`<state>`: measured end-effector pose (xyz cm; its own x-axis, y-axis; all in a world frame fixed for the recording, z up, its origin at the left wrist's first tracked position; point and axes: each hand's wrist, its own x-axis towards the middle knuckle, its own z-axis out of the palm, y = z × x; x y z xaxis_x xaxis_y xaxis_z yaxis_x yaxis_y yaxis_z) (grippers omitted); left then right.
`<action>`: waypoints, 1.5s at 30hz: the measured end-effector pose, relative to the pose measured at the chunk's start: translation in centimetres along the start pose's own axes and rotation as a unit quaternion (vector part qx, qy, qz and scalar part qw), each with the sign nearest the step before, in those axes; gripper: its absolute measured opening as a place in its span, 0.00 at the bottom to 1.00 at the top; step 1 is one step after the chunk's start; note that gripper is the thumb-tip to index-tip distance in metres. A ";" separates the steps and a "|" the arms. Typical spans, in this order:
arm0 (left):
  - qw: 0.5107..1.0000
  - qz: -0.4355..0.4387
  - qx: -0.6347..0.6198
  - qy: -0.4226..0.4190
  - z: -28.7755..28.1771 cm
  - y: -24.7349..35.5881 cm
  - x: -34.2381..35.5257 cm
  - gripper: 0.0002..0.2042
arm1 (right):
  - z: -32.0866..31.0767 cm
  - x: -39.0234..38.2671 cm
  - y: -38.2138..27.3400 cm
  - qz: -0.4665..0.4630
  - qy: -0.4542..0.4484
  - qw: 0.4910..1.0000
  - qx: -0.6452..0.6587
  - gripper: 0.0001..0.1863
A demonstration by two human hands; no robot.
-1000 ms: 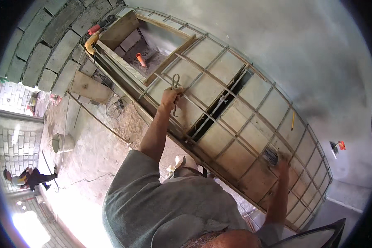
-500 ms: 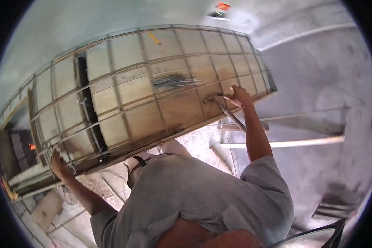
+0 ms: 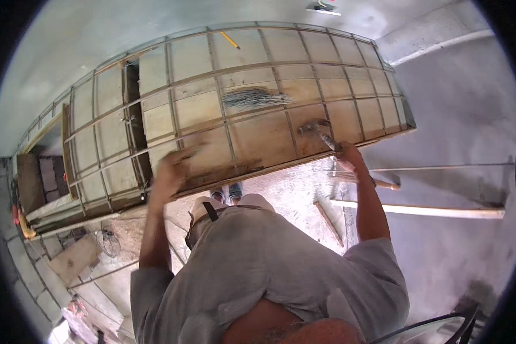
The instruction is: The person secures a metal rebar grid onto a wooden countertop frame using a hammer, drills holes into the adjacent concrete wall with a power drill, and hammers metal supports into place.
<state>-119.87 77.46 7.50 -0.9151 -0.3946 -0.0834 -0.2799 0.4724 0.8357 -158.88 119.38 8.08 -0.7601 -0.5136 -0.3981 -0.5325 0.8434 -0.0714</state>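
Note:
My right hand (image 3: 350, 156) grips the handle of a hammer (image 3: 328, 141) at the near edge of a wooden formwork panel (image 3: 203, 157). The hammer's head is over the boards. A grid of thin steel rebar (image 3: 226, 121) runs across the panel. My left hand (image 3: 170, 172) is over the panel's near side, to the right of a dark gap; motion smears its fingers, and I cannot make out anything in them. A bundle of cut tie wire (image 3: 257, 98) lies on the boards between the bars.
A yellow pencil-like stick (image 3: 230, 39) lies at the panel's far side. A square opening (image 3: 51, 172) is at its left end. Lengths of timber (image 3: 424, 210) are below on the right. A loose board (image 3: 74, 259) and a coil of wire (image 3: 109, 243) lie at lower left.
My right hand has closed on the hammer, which lay beside it on the panel. My left hand has left the rebar at the far left and swung right. The view has shifted.

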 end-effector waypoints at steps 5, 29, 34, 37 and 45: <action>0.961 0.148 0.234 0.014 16.2 0.3 7.1 0.07 | -2.4 -1.7 1.3 -0.058 0.067 0.992 0.094 0.16; 0.717 -0.177 -0.441 0.510 -24.0 -21.1 -6.7 0.17 | -4.4 -2.2 -23.7 -0.153 0.071 0.638 0.751 0.21; 0.712 -0.182 -0.504 0.454 -28.0 -30.3 -3.6 0.12 | -7.1 -3.4 -39.0 -0.233 0.003 0.684 0.691 0.22; 0.699 -0.108 -0.578 0.406 -28.2 -31.4 -1.8 0.12 | -7.8 -4.1 -48.5 -0.242 0.156 0.839 0.463 0.18; 0.623 0.028 -0.689 0.371 -32.3 -30.2 -1.7 0.12 | -12.5 -4.4 -79.1 -0.383 0.086 0.919 -0.046 0.20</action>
<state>-100.49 38.41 -0.03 -0.3839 -0.9044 -0.1861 0.7282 -0.4205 0.5413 -118.09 52.98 26.89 -0.1920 -0.9749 -0.1125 -0.9588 0.2109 -0.1906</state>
